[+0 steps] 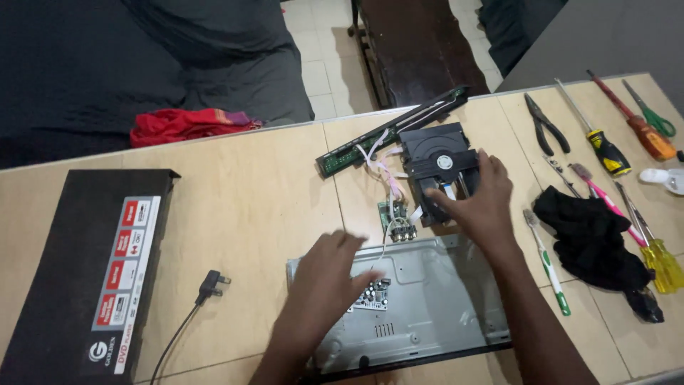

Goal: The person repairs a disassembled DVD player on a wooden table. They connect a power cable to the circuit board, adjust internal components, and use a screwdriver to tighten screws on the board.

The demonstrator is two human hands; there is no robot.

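My left hand (329, 274) lies flat, fingers spread, on the grey metal chassis (434, 306) of an opened disc player, beside a small circuit board (372, 294). My right hand (479, 201) rests on the black disc drive unit (434, 160), which sits on the table just beyond the chassis. White wires (377, 167) link the drive to a small green board (392, 214) and to the long black front panel (392, 132) lying diagonally behind it. Whether the right hand's fingers actually grip the drive is unclear.
The player's black top cover (85, 271) lies at the left, a power plug (211, 285) and cord next to it. Right of the drive are a black cloth (591, 239), a toothbrush (547, 260), pliers (545, 125), several screwdrivers (605, 150) and green scissors (652, 114). A red cloth (185, 125) lies at the far edge.
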